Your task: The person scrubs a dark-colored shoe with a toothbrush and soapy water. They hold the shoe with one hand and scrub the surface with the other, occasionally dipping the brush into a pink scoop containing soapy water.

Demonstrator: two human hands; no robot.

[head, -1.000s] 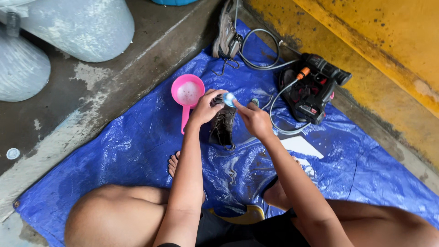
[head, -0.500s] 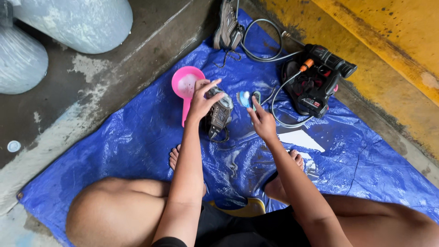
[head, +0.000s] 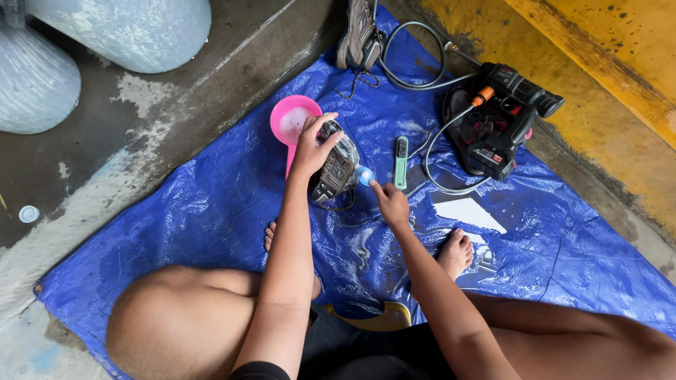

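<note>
Left hand (head: pixel 311 149) clamps a dark wet shoe (head: pixel 336 169) mid-tarp, tilted, sole side up. Right hand (head: pixel 391 204) pinches a small blue brush (head: pixel 365 175) against the shoe's 3 o'clock edge. Blue tarp (head: pixel 211 211) has open room at 7–9 o'clock; concrete step (head: pixel 141 134) bounds it at 10. Green brush (head: pixel 401 162) just beside at 2, hose and black sprayer (head: pixel 503 127) crowd 1–2. Second shoe (head: pixel 359 35) at 12. Pink scoop (head: pixel 292 119) touches the left hand at 11, holds foamy water.

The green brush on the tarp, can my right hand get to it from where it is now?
Probably yes. The green brush lies in the open on the tarp, just beyond the right hand, though its fingers already hold a small blue brush.
</note>
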